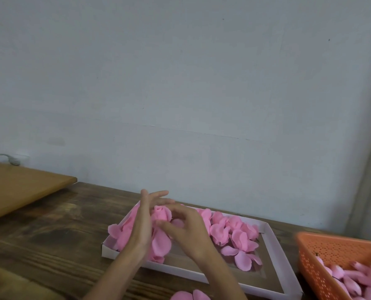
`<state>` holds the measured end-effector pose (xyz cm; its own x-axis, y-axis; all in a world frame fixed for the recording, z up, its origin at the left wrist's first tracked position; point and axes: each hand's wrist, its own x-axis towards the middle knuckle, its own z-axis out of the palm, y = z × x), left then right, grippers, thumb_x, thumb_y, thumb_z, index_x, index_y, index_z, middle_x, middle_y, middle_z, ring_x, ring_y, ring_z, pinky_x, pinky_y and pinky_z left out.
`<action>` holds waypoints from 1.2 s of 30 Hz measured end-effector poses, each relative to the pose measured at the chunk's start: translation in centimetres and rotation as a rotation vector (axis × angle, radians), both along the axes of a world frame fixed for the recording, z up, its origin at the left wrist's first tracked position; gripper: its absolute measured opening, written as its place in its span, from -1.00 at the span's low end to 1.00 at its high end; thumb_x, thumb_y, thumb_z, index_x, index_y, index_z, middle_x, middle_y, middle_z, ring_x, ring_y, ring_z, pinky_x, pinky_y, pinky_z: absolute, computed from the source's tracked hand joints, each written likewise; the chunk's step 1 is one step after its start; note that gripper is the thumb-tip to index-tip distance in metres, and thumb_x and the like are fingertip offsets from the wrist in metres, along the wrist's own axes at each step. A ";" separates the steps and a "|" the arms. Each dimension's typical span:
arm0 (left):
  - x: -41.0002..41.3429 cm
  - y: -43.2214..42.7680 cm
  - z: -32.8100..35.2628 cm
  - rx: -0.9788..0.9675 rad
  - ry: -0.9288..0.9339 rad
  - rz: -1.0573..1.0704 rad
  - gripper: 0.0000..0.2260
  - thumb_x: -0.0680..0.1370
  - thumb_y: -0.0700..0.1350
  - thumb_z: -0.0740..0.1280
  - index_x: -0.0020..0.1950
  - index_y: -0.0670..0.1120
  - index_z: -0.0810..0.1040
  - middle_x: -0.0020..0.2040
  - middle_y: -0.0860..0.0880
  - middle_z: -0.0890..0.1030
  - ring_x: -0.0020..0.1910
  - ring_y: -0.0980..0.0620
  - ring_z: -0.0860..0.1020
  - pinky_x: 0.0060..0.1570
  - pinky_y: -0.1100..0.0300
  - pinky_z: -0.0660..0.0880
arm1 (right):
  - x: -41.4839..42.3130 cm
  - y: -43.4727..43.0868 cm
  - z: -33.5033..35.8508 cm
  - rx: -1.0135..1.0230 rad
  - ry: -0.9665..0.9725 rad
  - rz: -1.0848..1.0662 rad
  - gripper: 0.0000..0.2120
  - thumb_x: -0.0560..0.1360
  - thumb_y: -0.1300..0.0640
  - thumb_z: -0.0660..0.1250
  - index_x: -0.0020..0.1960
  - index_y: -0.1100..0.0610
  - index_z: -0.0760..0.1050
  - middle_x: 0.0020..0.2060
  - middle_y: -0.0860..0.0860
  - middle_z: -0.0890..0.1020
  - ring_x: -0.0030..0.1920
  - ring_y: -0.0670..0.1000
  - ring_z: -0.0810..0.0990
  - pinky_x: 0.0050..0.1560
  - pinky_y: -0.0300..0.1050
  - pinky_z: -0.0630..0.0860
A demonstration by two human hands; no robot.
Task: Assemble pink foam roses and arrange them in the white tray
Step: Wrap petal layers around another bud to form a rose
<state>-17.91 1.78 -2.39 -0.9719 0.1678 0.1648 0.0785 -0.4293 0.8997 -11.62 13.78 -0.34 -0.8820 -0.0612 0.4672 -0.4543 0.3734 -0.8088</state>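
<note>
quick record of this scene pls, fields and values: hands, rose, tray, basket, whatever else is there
left hand: fingers straight, laid flat against the rose's left side
right hand: fingers curled round the rose
rose: pink, held between both hands over the tray's left part
white tray: lies on the table, not yet full
petals: loose, pink, piled in the tray
stray petals: on the table in front of the tray
orange basket: right of the tray, holds pink buds
table: dark wood
</note>
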 end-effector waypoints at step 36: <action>0.7 -1.8 0.8 -0.173 0.234 0.142 -0.88 0.42 -0.08 0.55 -0.07 -0.05 0.78 -0.08 -0.14 0.76 -0.03 -0.19 0.73 0.00 -0.21 0.68 | 0.3 1.4 1.0 -0.130 -0.023 -0.122 -0.63 0.40 0.14 0.60 0.14 -0.09 0.59 -0.07 -0.06 0.75 -0.13 0.03 0.73 -0.17 0.03 0.70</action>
<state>-17.19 -0.02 -1.56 -0.9268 0.0781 0.3673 0.3398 -0.2418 0.9089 -11.30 15.20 0.63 -0.8897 0.1070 0.4438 -0.3927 0.3161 -0.8636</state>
